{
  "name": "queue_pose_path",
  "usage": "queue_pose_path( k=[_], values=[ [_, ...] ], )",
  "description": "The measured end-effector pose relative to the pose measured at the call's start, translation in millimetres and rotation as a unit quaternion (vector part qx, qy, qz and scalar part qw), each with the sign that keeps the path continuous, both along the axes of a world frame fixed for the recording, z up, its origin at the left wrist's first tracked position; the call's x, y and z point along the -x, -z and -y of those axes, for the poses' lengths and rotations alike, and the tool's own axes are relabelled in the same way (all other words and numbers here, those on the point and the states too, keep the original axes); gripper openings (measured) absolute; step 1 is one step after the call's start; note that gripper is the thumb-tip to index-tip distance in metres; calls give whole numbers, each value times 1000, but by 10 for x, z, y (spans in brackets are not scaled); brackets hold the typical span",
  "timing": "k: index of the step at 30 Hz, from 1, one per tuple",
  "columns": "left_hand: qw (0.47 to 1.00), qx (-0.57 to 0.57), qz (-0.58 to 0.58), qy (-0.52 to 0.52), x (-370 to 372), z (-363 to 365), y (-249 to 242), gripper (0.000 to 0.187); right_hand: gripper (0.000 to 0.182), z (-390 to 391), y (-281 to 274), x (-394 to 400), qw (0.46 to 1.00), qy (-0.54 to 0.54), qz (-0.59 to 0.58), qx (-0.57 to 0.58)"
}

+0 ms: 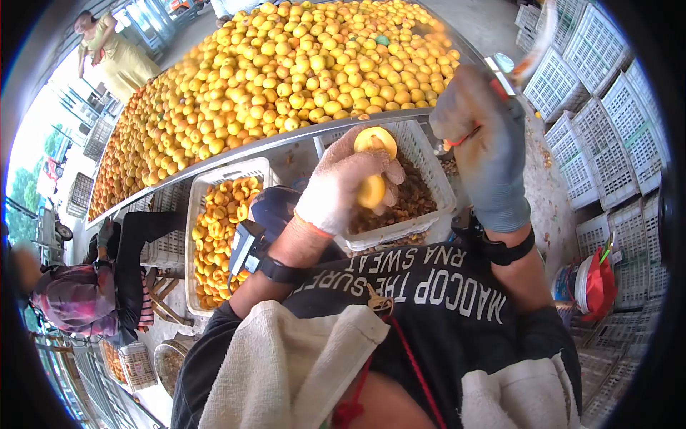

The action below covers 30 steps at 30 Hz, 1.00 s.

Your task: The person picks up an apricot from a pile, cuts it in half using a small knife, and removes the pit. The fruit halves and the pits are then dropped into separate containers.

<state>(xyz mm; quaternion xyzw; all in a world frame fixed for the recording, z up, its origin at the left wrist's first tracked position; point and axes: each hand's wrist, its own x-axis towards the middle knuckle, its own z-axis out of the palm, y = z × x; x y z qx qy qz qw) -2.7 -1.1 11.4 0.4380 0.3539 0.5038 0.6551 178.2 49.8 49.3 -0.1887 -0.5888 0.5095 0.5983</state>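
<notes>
My left hand (pixel 346 182), in a whitish glove, is closed around a split apricot. One cut half (pixel 376 141) shows its face near the fingertips, and another half (pixel 371 191) sits lower against the fingers. My right hand (pixel 475 136), in a grey-blue glove, is raised to the right, blurred and curled around a small red-handled tool (pixel 499 88) whose tip I cannot make out. Below my left hand stands a white crate (pixel 441 204) holding brown apricot pits (pixel 411 193). Left of it, a second white crate (pixel 194 236) contains apricot halves (pixel 214 236).
A metal-edged table (pixel 307 131) heaped with whole apricots (pixel 286 64) lies ahead. White crates (pixel 597 143) are stacked at right, near a red bag (pixel 599 286). One person (pixel 78 297) sits at left; another person (pixel 114 61) stands farther back.
</notes>
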Motion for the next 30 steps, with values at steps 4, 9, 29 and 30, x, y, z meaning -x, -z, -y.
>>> queue_pose_path(
  k=[4, 9, 29, 30],
  values=[
    [1000, -6, -9, 5, -65, 43, -32, 26, 36, 51, -127, 137, 977, -117, -177, -26],
    [999, -26, -7, 21, -112, 55, -11, 37, 41, 21, -74, 280, 965, -134, -224, -35],
    [992, -123, -15, 13, -152, -79, 321, 34, 40, 38, -88, 438, 965, -119, -219, 78],
    [991, -127, 15, 33, -160, -150, 524, 34, 45, 90, -102, 432, 961, -106, -219, 128]
  ],
)
